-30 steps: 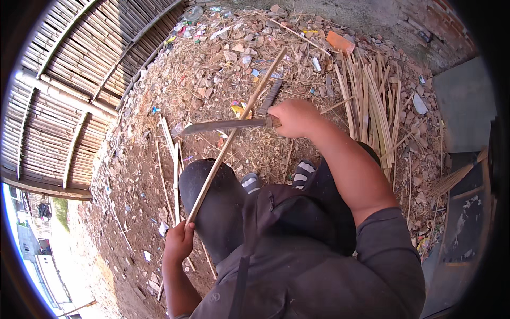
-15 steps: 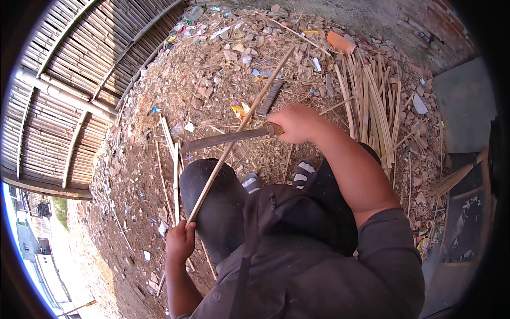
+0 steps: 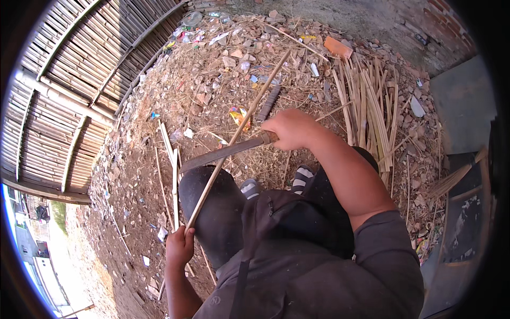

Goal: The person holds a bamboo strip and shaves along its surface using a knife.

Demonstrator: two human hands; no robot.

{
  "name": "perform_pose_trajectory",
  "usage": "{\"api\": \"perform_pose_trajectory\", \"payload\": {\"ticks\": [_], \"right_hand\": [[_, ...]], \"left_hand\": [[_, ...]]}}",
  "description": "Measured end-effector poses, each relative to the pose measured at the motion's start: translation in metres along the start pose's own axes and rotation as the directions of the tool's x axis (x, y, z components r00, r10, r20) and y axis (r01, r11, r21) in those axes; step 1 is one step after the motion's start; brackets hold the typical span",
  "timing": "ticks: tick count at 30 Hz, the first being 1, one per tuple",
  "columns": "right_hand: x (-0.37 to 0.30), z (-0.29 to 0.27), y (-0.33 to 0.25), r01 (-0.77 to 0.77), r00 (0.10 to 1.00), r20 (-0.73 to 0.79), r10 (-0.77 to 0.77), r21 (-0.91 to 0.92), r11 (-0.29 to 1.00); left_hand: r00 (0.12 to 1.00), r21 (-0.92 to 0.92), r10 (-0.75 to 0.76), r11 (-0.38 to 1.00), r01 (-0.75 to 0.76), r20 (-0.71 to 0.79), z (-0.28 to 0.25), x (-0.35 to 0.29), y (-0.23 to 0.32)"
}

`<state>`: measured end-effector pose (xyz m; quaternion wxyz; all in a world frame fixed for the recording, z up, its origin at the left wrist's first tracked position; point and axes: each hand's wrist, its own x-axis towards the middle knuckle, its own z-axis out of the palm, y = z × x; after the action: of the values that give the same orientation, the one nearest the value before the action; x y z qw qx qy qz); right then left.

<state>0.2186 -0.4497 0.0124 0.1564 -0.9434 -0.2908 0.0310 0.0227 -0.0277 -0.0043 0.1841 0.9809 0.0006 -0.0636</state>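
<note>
My left hand (image 3: 180, 246) is closed around the near end of a long bamboo strip (image 3: 257, 101), which slants up and away to the right over my left knee. The wooden handle of a machete (image 3: 223, 152) is gripped in my right hand (image 3: 289, 129). Its dark blade points left and crosses the strip just beyond the knee, seemingly against it. A dark ribbed cylinder (image 3: 270, 102) lies on the ground past my right hand, beside a yellow and red wrapper (image 3: 240, 117).
A heap of split bamboo strips (image 3: 372, 106) lies to the right, with an orange brick piece (image 3: 338, 47) behind it. Pale strips (image 3: 175, 181) rest left of my knee. A bamboo fence (image 3: 69, 85) stands at left, a wall (image 3: 366, 24) at the back. Rubble and litter cover the ground.
My right hand and the machete have shifted slightly nearer and left; the blade now tilts more, its tip lower. The strip and left hand have barely moved.
</note>
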Motion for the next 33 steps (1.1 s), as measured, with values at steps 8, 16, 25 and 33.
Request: {"api": "perform_pose_trajectory", "payload": {"ticks": [8,16,25,33], "right_hand": [[-0.001,0.008,0.049,-0.347,0.888,-0.171,0.427,0.359,0.866],[-0.001,0.020,0.033,-0.192,0.981,0.007,0.194,0.195,0.962],[0.006,-0.007,-0.011,-0.110,0.994,0.030,0.109,0.043,0.993],[0.006,0.019,0.051,-0.417,0.895,-0.041,0.443,0.269,0.868]], "left_hand": [[0.985,-0.168,-0.114,0.976,0.135,0.132,0.006,0.004,-0.008],[0.803,-0.542,-0.120,0.678,0.496,0.584,-0.005,-0.003,-0.032],[0.818,-0.460,-0.168,0.757,0.465,0.550,-0.001,-0.006,-0.034],[0.877,-0.388,-0.164,0.849,0.358,0.452,-0.012,0.009,-0.016]]}}
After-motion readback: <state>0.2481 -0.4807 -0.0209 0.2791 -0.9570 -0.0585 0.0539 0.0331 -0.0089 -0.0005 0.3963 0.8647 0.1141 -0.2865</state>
